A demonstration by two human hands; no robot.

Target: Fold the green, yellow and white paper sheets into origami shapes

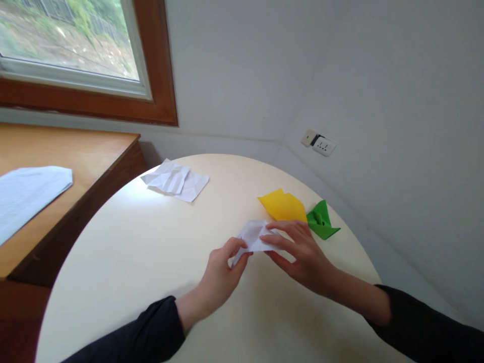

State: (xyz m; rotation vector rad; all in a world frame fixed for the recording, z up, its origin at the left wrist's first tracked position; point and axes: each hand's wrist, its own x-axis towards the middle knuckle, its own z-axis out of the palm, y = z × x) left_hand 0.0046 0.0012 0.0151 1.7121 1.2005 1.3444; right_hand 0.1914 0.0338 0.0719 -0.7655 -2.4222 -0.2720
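Two bare hands, no gloves. Left hand [219, 275]: no ring, no watch seen. Right hand [302, 252]: fingers likewise plain, nails short. Both forearms bare from the wrist a short way up. Left sleeve [147, 335]: black, long, cuff loose and slightly bunched. Right sleeve [423, 322]: same black, cuff rounded, sits higher on the forearm. Fabric looks matte, possibly a knit; too dim to be sure. No logos or markings visible.
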